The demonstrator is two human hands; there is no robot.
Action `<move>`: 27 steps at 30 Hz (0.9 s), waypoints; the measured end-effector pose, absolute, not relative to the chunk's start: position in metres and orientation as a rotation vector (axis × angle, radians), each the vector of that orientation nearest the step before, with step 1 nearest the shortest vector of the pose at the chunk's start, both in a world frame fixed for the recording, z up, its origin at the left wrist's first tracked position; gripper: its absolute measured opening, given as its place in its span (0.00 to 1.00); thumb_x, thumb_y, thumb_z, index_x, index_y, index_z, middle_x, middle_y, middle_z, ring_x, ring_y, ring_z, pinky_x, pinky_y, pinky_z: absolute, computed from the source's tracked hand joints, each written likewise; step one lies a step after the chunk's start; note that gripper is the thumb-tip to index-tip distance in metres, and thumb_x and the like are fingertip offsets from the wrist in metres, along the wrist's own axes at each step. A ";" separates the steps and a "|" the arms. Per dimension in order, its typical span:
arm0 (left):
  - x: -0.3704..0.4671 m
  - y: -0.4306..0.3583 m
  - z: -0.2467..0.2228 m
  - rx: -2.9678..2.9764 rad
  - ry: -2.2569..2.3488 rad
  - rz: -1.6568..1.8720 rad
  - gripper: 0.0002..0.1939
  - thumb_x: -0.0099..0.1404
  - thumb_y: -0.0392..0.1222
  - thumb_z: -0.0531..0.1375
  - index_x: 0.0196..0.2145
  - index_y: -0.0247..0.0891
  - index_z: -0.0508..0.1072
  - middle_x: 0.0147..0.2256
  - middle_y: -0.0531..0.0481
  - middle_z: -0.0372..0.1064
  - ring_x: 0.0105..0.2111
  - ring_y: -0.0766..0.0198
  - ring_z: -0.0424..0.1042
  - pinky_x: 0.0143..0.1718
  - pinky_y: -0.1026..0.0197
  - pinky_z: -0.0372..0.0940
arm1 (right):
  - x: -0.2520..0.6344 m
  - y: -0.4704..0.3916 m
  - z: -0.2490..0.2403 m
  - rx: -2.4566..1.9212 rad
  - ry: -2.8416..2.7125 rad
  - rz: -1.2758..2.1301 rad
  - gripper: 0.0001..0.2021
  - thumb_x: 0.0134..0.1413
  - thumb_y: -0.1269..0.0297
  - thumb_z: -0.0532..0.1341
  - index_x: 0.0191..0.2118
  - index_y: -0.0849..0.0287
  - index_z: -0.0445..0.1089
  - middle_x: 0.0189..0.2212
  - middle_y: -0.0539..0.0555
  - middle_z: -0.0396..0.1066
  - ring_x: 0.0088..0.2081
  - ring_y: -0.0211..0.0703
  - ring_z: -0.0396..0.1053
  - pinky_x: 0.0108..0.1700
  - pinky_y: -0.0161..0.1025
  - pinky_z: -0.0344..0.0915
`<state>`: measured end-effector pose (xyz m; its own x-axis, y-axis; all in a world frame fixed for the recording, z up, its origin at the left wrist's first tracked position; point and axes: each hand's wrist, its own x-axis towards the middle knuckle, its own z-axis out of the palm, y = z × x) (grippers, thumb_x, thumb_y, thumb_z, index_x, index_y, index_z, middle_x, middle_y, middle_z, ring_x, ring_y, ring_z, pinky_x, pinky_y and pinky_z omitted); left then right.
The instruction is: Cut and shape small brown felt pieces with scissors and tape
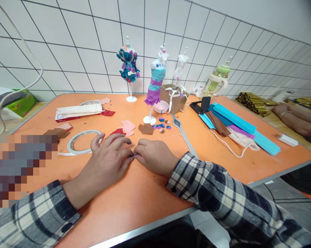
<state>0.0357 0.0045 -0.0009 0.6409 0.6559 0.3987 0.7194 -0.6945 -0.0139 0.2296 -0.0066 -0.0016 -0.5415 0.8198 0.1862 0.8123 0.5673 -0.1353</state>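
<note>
Low over the orange table (pixel 155 193), my left hand (pixel 110 155) and my right hand (pixel 155 155) meet fingertip to fingertip. Both pinch a tiny dark scrap between them, too small to name. The other fingers of my left hand are loosely raised. Just beyond my hands lie a brown crepe paper piece (pixel 146 128), pink paper scraps (pixel 128 126) and small blue and purple paper bits (pixel 161 126). Behind my left hand is a roll of double-sided tape (pixel 72 144). A small mannequin (pixel 156 82) in blue and purple paper stands upright past the scraps.
Another decorated mannequin (pixel 128 65) stands at the back left, near a white tiled wall. A cardboard box (pixel 179 100), pink bowl (pixel 161 107), tweezers (pixel 176 121), phone stand (pixel 203 105), bottle (pixel 215 84) and crepe paper strips (pixel 235 119) fill the right. Another person's arm (pixel 297 115) rests far right.
</note>
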 end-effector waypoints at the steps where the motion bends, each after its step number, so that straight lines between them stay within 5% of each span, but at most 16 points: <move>1: 0.036 0.005 -0.001 -2.693 -1.135 -0.550 0.11 0.66 0.43 0.58 0.32 0.45 0.80 0.48 0.43 0.75 0.53 0.41 0.67 0.57 0.28 0.46 | 0.230 -0.007 -0.001 -1.362 -2.581 0.049 0.14 0.68 0.59 0.52 0.41 0.57 0.74 0.41 0.53 0.72 0.36 0.41 0.70 0.30 0.37 0.58; 6: 0.033 0.004 -0.003 -2.755 -1.074 -0.520 0.12 0.66 0.43 0.57 0.31 0.48 0.80 0.49 0.47 0.76 0.55 0.43 0.67 0.57 0.30 0.49 | 0.232 -0.008 -0.001 -1.292 -2.666 0.089 0.15 0.69 0.59 0.52 0.43 0.58 0.74 0.41 0.54 0.72 0.37 0.41 0.70 0.31 0.37 0.59; 13: 0.027 0.008 -0.002 -2.856 -1.032 -0.630 0.12 0.66 0.41 0.56 0.30 0.42 0.80 0.46 0.44 0.76 0.51 0.46 0.70 0.50 0.42 0.65 | 0.243 -0.003 0.008 -1.256 -2.527 0.239 0.12 0.66 0.58 0.56 0.45 0.55 0.75 0.43 0.52 0.75 0.42 0.40 0.71 0.37 0.36 0.60; 18: 0.022 0.014 0.000 -2.956 -1.227 -0.870 0.11 0.64 0.42 0.57 0.28 0.41 0.78 0.45 0.44 0.77 0.46 0.52 0.75 0.46 0.48 0.70 | 0.306 0.021 0.031 -1.706 -2.089 0.171 0.12 0.62 0.57 0.58 0.40 0.56 0.77 0.37 0.51 0.77 0.37 0.40 0.70 0.38 0.37 0.59; 27: 0.025 0.014 -0.006 -3.115 -1.675 -0.968 0.09 0.62 0.46 0.58 0.33 0.44 0.78 0.39 0.51 0.82 0.41 0.55 0.80 0.42 0.54 0.74 | 0.344 0.030 0.028 -2.202 -2.190 0.126 0.09 0.53 0.58 0.64 0.39 0.50 0.80 0.43 0.55 0.78 0.47 0.53 0.71 0.44 0.44 0.60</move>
<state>0.0248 0.0136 -0.0064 0.4808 0.8561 0.1893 0.5914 -0.4761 0.6508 0.3442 0.0302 0.0282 0.0042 0.9994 -0.0339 0.9967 -0.0069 -0.0808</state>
